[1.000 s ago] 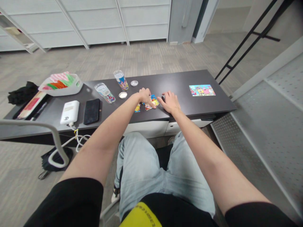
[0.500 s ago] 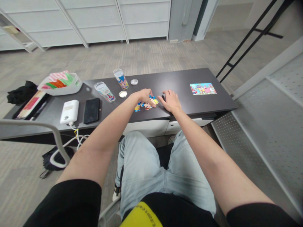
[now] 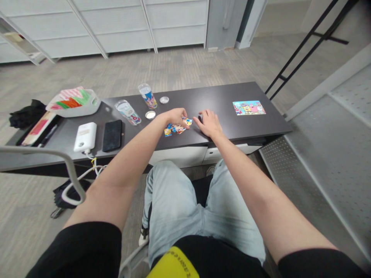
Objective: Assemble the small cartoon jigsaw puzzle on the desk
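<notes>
Colourful jigsaw puzzle pieces (image 3: 174, 128) lie in a small heap near the front edge of the dark table. Over the heap's right side, my left hand (image 3: 176, 117) has its thumb and fingers bent in around a puzzle piece (image 3: 189, 121); the exact grip is partly hidden. My right hand (image 3: 209, 122) rests on the tabletop just right of the heap, fingers spread, holding nothing. Farther right lies a flat cartoon picture card (image 3: 249, 108). Two clear cylindrical canisters with printed sides, one canister (image 3: 128, 112) nearer and another canister (image 3: 148, 96) behind, stand left of my hands.
Two round lids, a nearer lid (image 3: 150, 115) and a farther lid (image 3: 164, 100), lie by the canisters. A black phone (image 3: 112, 135) and a white power bank (image 3: 85, 137) with a cable are on the left. Beyond them sits a white basket (image 3: 75, 111) of colourful packets.
My left thumb and fingers have drawn closer together over the heap, and the pieces beneath have shifted slightly. My right hand has stayed in place.
</notes>
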Demonstrator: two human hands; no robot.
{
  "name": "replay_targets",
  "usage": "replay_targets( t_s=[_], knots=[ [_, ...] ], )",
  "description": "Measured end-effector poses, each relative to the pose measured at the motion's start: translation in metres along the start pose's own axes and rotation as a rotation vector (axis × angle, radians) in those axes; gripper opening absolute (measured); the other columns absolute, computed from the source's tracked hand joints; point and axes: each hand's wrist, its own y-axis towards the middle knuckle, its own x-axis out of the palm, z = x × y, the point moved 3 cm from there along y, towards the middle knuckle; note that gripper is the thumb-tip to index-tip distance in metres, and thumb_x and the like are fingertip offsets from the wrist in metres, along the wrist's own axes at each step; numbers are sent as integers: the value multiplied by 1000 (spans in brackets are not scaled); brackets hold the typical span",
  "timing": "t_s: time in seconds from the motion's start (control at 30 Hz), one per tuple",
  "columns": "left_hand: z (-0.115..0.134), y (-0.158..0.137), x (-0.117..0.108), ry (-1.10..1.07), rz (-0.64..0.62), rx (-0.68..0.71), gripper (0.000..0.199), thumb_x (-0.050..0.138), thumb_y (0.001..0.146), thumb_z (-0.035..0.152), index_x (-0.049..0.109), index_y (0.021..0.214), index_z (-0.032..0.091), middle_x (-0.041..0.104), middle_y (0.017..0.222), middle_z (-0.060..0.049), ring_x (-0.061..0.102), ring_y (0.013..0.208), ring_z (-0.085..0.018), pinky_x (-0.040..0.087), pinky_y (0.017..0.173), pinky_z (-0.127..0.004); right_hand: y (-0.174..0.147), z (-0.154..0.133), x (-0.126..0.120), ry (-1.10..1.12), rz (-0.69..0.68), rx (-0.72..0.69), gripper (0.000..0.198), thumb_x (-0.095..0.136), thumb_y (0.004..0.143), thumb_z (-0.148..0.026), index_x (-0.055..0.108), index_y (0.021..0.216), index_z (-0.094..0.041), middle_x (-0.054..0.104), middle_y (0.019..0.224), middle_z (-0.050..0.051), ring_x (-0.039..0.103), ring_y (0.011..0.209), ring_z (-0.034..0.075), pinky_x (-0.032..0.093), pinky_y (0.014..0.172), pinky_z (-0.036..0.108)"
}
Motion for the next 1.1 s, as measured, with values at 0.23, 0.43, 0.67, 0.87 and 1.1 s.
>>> replay_targets(
  t_s=[0.23,0.43,0.67,0.87,1.1],
  knots=[
    [1,-5,-2,-26,5,9,43,102,73,45,82,108,28,88,118,-5,80,119,-33,59,100,-38,0,-1,-1,-2,-10,-6,59,58,136,-57,78,170,-14,74,177,29,71,162,48,54,140,62],
    [-3,-13,-8,-92,-25,-16,27,97,78,39,81,98,28,84,95,-2,80,98,-29,58,84,-37,-1,-1,-2,-4,-5,-5,58,57,136,-57,78,169,-15,75,175,29,72,160,49,54,140,64],
    [-14,-24,-30,-163,110,18,23,96,81,33,80,97,26,77,92,-1,74,95,-26,55,88,-37,0,1,0,-1,-15,-3,57,55,136,-58,79,167,-18,75,174,28,71,161,50,54,140,66],
    [-21,-29,-42,-208,235,75,17,91,89,31,78,99,25,62,86,1,59,85,-22,47,82,-38,-1,0,0,3,-11,-2,57,54,135,-58,79,166,-18,75,174,28,71,161,49,54,140,64],
    [-39,-36,-34,-197,173,111,50,104,73,51,83,111,25,80,112,-8,78,116,-34,63,106,-46,-2,-1,0,4,-8,1,56,55,135,-57,80,164,-17,76,173,29,71,158,49,54,138,64]
  ],
)
